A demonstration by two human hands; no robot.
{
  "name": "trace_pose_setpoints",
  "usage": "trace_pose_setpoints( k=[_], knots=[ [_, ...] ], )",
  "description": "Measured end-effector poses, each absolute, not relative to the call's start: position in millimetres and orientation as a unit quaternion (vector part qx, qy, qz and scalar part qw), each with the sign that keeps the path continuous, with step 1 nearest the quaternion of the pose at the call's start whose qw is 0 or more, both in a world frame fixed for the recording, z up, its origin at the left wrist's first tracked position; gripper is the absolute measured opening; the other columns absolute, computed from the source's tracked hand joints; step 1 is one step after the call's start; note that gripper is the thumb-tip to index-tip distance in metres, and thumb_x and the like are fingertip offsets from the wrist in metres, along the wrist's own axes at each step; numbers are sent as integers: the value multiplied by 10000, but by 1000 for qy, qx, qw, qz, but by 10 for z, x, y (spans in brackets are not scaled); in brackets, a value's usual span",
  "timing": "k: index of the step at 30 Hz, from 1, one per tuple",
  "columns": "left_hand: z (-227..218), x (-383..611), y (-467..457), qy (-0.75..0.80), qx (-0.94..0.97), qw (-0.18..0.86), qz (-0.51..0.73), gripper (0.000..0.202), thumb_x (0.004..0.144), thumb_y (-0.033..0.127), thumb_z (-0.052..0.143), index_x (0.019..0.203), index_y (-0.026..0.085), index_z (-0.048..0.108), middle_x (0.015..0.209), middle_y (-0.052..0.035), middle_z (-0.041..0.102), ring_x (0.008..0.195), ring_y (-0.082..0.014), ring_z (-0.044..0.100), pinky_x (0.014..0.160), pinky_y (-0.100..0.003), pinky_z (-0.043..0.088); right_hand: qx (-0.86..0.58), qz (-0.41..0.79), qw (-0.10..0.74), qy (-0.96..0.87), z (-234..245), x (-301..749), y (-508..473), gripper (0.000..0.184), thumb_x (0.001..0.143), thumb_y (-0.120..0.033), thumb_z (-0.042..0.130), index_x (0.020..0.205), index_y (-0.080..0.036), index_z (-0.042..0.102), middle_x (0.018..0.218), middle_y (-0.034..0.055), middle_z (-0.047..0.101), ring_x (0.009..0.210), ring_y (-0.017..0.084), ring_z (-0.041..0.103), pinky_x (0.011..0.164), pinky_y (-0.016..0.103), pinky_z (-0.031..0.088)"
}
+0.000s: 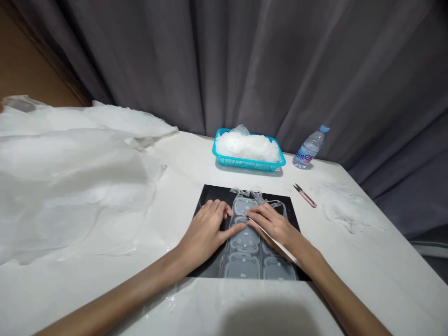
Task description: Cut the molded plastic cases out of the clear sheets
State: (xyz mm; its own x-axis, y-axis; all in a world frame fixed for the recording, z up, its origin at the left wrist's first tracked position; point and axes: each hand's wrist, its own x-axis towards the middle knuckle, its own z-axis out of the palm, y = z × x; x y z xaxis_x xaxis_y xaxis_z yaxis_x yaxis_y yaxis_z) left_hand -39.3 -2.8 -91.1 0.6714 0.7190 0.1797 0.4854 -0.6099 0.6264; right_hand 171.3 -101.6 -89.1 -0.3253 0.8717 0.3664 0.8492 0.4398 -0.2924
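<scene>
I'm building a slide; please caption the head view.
Left hand and right hand over clear plastic pieces on a black mat, the right holding a thin white stick.

A dark grey curtain hangs in folds behind a white table.

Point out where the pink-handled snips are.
In the head view, the pink-handled snips lie right of centre on the white table, between the black mat's far right corner and the wispy white scraps.
</scene>
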Motion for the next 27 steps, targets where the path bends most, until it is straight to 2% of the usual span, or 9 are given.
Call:
trace_pose_setpoints(
  k=[4, 7, 9, 11, 16, 19, 21, 24, 27],
  knots=[
    [-892, -343, -93, 356, 837, 385, 155, 521, 987, 632, 510, 688, 207, 546, 670, 9, 513, 741, -217, 508, 737, -332, 354, -523, 40, 311, -793, -823, 1752, -982, 282, 1097, -253, 433, 1223, -187, 676, 1090, 121, 716, 1004, 243, 668, 963, 428, 560],
    [-846, -341, -118, 338, 836, 417, 116, 513, 963, 596, 543, 645, 195, 517, 632, 30, 500, 686, -181, 477, 775, -330, 338, -588, 17, 439, -679, -760, 1990, -831, 306, 1091, -285, 426, 992, -201, 704, 931, 88, 713, 908, 236, 666, 882, 393, 556],
    [-822, -360, -115, 333, 837, 422, 98, 501, 956, 580, 549, 639, 194, 508, 637, 29, 516, 680, -176, 480, 770, -327, 339, -647, -7, 483, -590, -705, 2172, -746, 309, 1075, -338, 469, 925, -212, 708, 906, 73, 711, 901, 243, 665, 894, 401, 534],
    [-804, -388, -103, 339, 840, 412, 97, 478, 963, 564, 540, 655, 200, 523, 658, 17, 537, 704, -190, 500, 728, -318, 342, -654, 20, 481, -584, -649, 2265, -739, 258, 1052, -343, 522, 954, -210, 720, 959, 73, 714, 940, 242, 671, 906, 392, 520],
    [-692, -420, -101, 395, 803, 392, 214, 402, 906, 606, 647, 889, 208, 587, 789, 10, 595, 711, -183, 530, 668, -293, 382, -617, 108, 464, -626, -529, 1944, -1031, 186, 1043, -264, 565, 1068, -238, 747, 1019, 48, 687, 980, 199, 662, 895, 326, 512],
    [-613, -383, -100, 375, 735, 532, 189, 562, 1002, 684, 418, 820, 190, 613, 699, 3, 604, 652, -177, 553, 662, -300, 419, -566, 210, 422, -677, -460, 1648, -1228, 249, 1059, -247, 539, 1228, -263, 721, 1072, 49, 670, 1006, 187, 648, 919, 327, 508],
    [-619, -358, -81, 333, 688, 623, 169, 560, 1013, 656, 434, 842, 171, 655, 763, -22, 673, 712, -185, 608, 723, -305, 460, -516, 308, 359, -714, -420, 1552, -1309, 289, 1052, -271, 569, 1315, -284, 687, 1057, 37, 674, 971, 180, 641, 897, 327, 519],
    [-706, -360, -50, 285, 653, 681, 169, 376, 950, 531, 656, 1009, 160, 675, 896, -38, 732, 805, -192, 653, 768, -294, 473, -487, 340, 343, -728, -399, 1590, -1327, 234, 1054, -329, 569, 1194, -293, 754, 1029, 35, 671, 997, 199, 605, 938, 366, 503],
    [-773, -395, -57, 260, 651, 694, 161, 341, 969, 481, 665, 1145, 190, 635, 908, -21, 737, 832, -188, 665, 782, -290, 474, -548, 243, 415, -684, -448, 1712, -1226, 402, 1111, -346, 396, 1062, -288, 791, 1188, 71, 621, 1180, 236, 536, 1074, 432, 413]
  ],
)
